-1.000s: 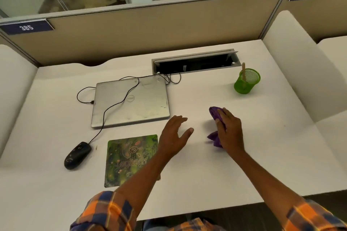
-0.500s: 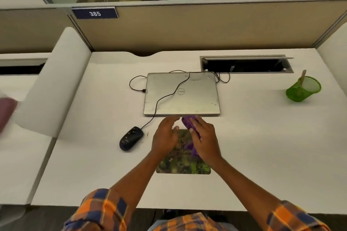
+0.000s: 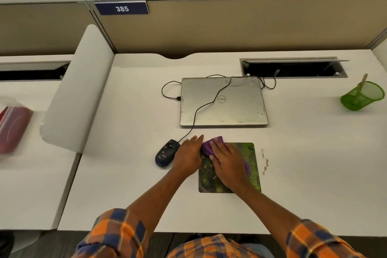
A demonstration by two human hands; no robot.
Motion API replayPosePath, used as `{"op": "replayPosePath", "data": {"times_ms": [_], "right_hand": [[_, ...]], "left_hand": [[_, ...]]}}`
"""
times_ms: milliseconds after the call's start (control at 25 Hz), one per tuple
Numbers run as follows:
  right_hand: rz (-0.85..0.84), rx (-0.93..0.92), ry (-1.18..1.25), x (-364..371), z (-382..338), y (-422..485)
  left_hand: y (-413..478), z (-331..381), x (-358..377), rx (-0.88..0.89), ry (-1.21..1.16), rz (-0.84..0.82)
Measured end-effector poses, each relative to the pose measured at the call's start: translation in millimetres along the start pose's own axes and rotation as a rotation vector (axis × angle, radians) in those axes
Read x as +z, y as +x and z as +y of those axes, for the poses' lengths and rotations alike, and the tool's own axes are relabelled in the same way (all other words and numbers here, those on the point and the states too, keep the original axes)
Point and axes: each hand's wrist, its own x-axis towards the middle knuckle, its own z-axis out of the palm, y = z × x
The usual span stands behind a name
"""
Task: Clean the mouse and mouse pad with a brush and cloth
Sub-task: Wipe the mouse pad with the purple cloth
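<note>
The left hand (image 3: 188, 156) lies flat and open, gripping nothing, its palm pressed on the left edge of the mouse pad (image 3: 252, 165) to pin it down. A second ago it hovered over bare desk; now it has come across to steady the pad. Just to its left the black mouse (image 3: 166, 153) sits on the desk (image 3: 129, 174), touching the hand or very nearly, with its cord running up over the closed laptop (image 3: 240, 107).

The right hand (image 3: 228, 163) presses a purple cloth (image 3: 209, 144) onto the upper left part of the pad, fingers spread over it rather than closed around it. A second ago the same hand held the cloth down on the bare desk, well to the right of the pad, so both have travelled over. That tells me the wiping of the pad is starting, with the mouse probably left for later.

Right of the pad a thin line of crumbs (image 3: 265, 161) lies on the desk. Far right stands a green mesh cup (image 3: 362, 96) with a wooden handle poking out, probably the brush (image 3: 364, 79).
</note>
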Motion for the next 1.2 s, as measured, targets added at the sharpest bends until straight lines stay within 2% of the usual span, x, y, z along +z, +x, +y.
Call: {"op": "replayPosePath", "data": {"times_ms": [200,400,600,1080,1200], "right_hand": [[-0.054,-0.096,-0.051,7.3,-2.2,-6.8],[-0.08,-0.37,0.006,8.7,8.0,-10.1],[-0.144,-0.491,0.112,9.1,13.7,-25.0],[-0.51,-0.605,0.188,-16.7,35.2,-51.1],[-0.521,-0.555,0.192,-34.8,43.2,-40.7]], "left_hand": [[8.1,1.6,1.5,0.089,0.123,-0.036],[15.8,4.7,-1.1,0.095,0.191,-0.076],[11.9,4.9,-2.9,0.094,0.225,-0.09],[0.2,-5.7,4.1,0.142,0.182,-0.088],[-1.9,-11.0,3.3,0.171,0.175,-0.136]]}}
